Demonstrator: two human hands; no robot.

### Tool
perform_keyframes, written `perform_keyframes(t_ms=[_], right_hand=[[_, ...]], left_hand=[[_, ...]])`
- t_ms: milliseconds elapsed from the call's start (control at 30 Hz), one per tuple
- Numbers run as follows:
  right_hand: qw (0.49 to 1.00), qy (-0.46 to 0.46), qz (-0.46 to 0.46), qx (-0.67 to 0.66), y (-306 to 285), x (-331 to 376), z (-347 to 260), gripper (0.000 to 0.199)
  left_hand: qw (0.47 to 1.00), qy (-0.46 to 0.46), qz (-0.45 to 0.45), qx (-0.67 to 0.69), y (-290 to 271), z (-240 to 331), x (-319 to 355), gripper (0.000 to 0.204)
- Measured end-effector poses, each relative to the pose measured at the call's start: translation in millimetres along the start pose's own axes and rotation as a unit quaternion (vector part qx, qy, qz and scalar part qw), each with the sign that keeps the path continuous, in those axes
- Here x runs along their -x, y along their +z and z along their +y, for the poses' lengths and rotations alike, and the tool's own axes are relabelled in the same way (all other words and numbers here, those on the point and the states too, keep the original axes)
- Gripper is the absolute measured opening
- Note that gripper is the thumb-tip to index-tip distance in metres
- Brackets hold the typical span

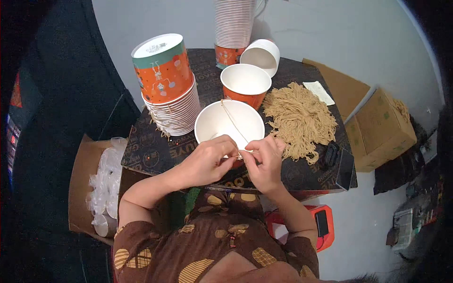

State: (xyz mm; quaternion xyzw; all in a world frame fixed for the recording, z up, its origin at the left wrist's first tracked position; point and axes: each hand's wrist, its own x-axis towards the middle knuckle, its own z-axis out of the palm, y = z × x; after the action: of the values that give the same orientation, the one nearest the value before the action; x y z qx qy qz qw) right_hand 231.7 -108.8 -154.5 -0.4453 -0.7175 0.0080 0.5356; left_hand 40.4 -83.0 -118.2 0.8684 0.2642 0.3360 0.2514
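Two hands (236,162), thin string (234,123), round paper cup (230,123)

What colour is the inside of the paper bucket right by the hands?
Plain white inside the paper bucket; its outer wall is hidden here. The head view shows it best.

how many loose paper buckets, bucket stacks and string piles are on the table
loose paper buckets: 3 – one under the hands, one behind it, one tipped on its side
bucket stacks: 2 – left stack, tall back stack
pile of tan strings: 1
total: 6
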Motion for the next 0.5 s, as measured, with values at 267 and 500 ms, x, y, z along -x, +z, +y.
perform_keyframes(t_ms=[267,500], right_hand=[[0.993,-0.102,-0.024,0.054,-2.2,-0.4,3.0,0.014],[0.992,-0.103,-0.048,0.046,-8.7,1.1,-4.5,0.016]], left_hand=[[0.999,-0.040,-0.001,0.022,-1.3,7.2,-0.8,0.008],[0.998,0.025,0.043,0.023,3.3,1.7,-2.4,0.008]])
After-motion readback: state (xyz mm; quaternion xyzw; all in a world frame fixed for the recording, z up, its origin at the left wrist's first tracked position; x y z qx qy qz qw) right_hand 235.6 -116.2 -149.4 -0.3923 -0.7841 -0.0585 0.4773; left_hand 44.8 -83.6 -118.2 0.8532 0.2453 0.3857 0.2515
